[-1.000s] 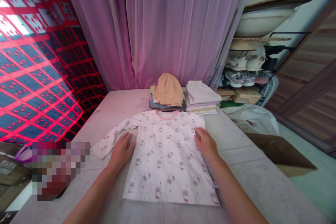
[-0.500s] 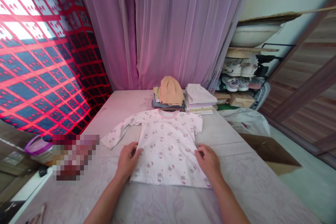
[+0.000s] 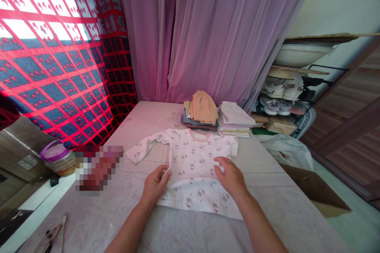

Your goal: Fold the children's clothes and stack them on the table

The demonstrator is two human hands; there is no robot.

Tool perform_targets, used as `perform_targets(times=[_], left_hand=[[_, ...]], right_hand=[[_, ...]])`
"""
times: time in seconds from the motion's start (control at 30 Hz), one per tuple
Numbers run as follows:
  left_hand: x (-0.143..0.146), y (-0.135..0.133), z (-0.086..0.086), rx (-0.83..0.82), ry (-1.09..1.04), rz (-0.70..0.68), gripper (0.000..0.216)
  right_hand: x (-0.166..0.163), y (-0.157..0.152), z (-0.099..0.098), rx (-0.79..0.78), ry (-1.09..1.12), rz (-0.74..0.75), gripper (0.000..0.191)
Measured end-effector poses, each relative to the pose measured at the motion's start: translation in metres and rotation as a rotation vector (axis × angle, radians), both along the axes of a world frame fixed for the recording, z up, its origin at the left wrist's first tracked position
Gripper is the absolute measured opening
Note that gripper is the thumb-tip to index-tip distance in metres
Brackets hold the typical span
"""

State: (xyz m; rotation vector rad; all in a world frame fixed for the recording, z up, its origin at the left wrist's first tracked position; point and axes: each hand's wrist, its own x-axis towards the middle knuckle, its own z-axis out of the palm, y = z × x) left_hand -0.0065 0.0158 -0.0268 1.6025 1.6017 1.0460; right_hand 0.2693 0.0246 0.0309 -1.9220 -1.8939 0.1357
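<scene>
A white short child's top [image 3: 192,189] with a small printed pattern and pink neckline lies spread on the bed-like surface, its collar facing away from me. One long sleeve stretches out to the left; the right sleeve looks short or tucked under. My left hand [image 3: 156,184] pinches the top's left side edge between thumb and fingers, lifting it slightly. Over the right part of the top, my right hand [image 3: 230,176] is open, thumb and index finger apart. It covers the right side edge there.
Behind the top stand a pile of dark clothes with an orange garment [image 3: 204,106] on it and a pile of pale folded clothes [image 3: 236,114]. At left are a blurred-out red item [image 3: 102,170] and a purple-lidded jar [image 3: 57,156]. A cardboard box [image 3: 314,185] sits right.
My right hand has moved inward from the right edge onto the top. My left hand has the left edge raised, and a crease now crosses the lower front. The view has shifted left.
</scene>
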Motion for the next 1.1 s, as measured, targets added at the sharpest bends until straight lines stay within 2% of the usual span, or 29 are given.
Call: perform_targets(times=[0.1,0.23,0.37,0.47,0.53,0.63,0.77,0.87,0.97,1.03,1.1], left_hand=[[0.000,-0.001,-0.001,-0.002,-0.052,-0.032,0.032],[0.000,-0.002,-0.001,-0.011,-0.099,-0.048,0.030],[0.001,-0.003,0.000,-0.013,-0.088,-0.081,0.024],[0.001,-0.004,0.002,-0.028,-0.074,-0.094,0.020],[0.001,-0.005,0.003,-0.044,-0.081,-0.103,0.019],[0.001,-0.004,0.002,-0.062,-0.089,-0.111,0.018],[0.000,-0.001,0.002,-0.075,-0.087,-0.109,0.018],[0.000,-0.001,0.005,-0.090,-0.096,-0.116,0.017],[0.000,-0.004,0.007,-0.122,-0.111,-0.162,0.021],[-0.001,-0.004,0.009,-0.139,-0.117,-0.172,0.031],[-0.003,0.003,0.017,-0.136,-0.117,-0.114,0.033]], right_hand=[[-0.050,0.030,0.015,-0.064,0.011,0.174,0.029],[-0.117,0.080,0.028,-0.176,-0.094,0.271,0.034],[-0.171,0.127,0.024,-0.249,-0.201,0.312,0.046],[-0.195,0.156,0.014,-0.293,-0.255,0.276,0.055],[-0.199,0.172,0.010,-0.306,-0.268,0.222,0.051],[-0.188,0.194,0.007,-0.339,-0.253,0.164,0.042],[-0.165,0.211,0.010,-0.388,-0.189,0.217,0.036],[-0.154,0.217,0.020,-0.391,-0.087,0.259,0.017],[-0.141,0.225,0.043,-0.345,0.068,0.246,0.008],[-0.128,0.232,0.068,-0.285,0.202,0.217,0.012],[-0.112,0.237,0.099,-0.203,0.326,0.190,0.017]])
